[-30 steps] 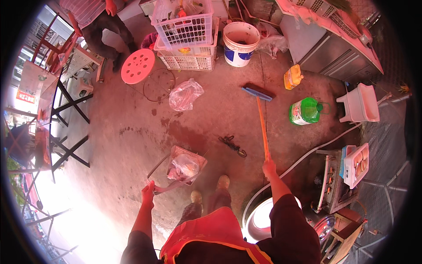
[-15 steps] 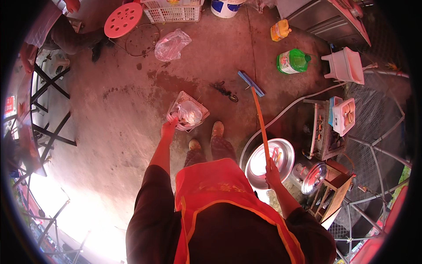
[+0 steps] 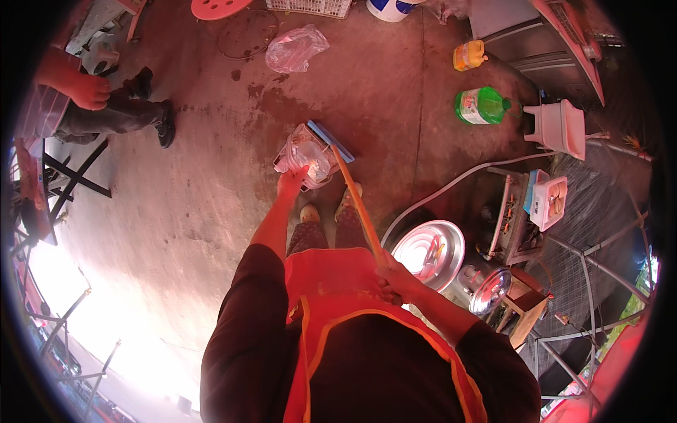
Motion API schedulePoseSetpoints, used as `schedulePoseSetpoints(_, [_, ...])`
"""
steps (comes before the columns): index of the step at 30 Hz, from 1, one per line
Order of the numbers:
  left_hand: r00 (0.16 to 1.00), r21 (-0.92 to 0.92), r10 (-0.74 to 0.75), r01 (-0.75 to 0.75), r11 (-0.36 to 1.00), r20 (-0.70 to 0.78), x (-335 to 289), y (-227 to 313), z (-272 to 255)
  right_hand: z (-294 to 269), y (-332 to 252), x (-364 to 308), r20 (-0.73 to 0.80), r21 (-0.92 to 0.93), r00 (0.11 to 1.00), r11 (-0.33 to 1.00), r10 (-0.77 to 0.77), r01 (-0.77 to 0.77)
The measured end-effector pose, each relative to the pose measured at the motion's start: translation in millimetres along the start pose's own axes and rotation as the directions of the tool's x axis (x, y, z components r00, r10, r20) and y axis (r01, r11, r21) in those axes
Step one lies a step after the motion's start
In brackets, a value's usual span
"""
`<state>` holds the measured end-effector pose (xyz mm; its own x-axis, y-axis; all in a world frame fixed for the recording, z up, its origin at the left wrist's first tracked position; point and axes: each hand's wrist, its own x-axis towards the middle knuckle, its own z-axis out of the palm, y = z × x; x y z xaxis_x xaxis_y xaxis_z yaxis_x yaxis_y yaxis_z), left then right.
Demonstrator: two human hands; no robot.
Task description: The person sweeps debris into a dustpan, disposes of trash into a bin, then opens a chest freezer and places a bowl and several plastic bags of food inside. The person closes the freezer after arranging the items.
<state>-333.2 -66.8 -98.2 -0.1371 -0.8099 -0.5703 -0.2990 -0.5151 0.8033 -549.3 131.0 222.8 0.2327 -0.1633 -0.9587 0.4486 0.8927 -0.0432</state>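
Observation:
My right hand (image 3: 396, 280) is closed round the orange pole of a floor squeegee (image 3: 358, 201), holding it near waist height. The squeegee's blue head rests against the far right edge of a small plastic basket (image 3: 282, 159). Inside the basket is a clear plastic bag (image 3: 315, 156) with contents too blurred to name. My left hand (image 3: 293, 181) grips the basket's near rim together with the bag's edge. The basket looks tilted, just ahead of my shoes.
On the left, another person's hand (image 3: 90, 92) and dark shoe (image 3: 165, 125) show. A metal basin (image 3: 451, 247), a lidded pot (image 3: 488, 290) and a grey hose (image 3: 441, 189) lie to the right. Farther off are a green jug (image 3: 482, 106), a yellow jug (image 3: 468, 55) and a loose plastic bag (image 3: 296, 48).
My right hand has swung the squeegee leftward, bringing its head to the basket. The dark tangled thing on the floor no longer shows. The other person's leg and hand reach farther into view.

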Motion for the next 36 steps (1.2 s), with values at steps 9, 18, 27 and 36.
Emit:
schedulePoseSetpoints(9, [0.993, 0.102, -0.085, 0.093, 0.990, -0.079, -6, -39, -40, -58, -4, -96, 0.076, -0.056, 0.996, 0.997, -0.040, 0.045])
schedulePoseSetpoints(18, [0.933, -0.109, -0.213, 0.189, 0.976, -0.289, -42, -36, -80, -60, -88, 1, -0.204, -0.661, 0.881, 0.725, -0.426, 0.197])
schedulePoseSetpoints(27, [0.877, -0.133, -0.185, 0.140, 0.981, -0.444, -81, -48, -99, -14, -23, 86, 0.101, -0.936, 0.883, 0.256, -0.458, 0.240])
schedulePoseSetpoints(36, [0.867, -0.107, -0.231, 0.204, 0.973, -0.441, -84, -68, -116, -2, -12, 5, -0.006, -0.999, 0.992, 0.043, -0.124, -0.001])
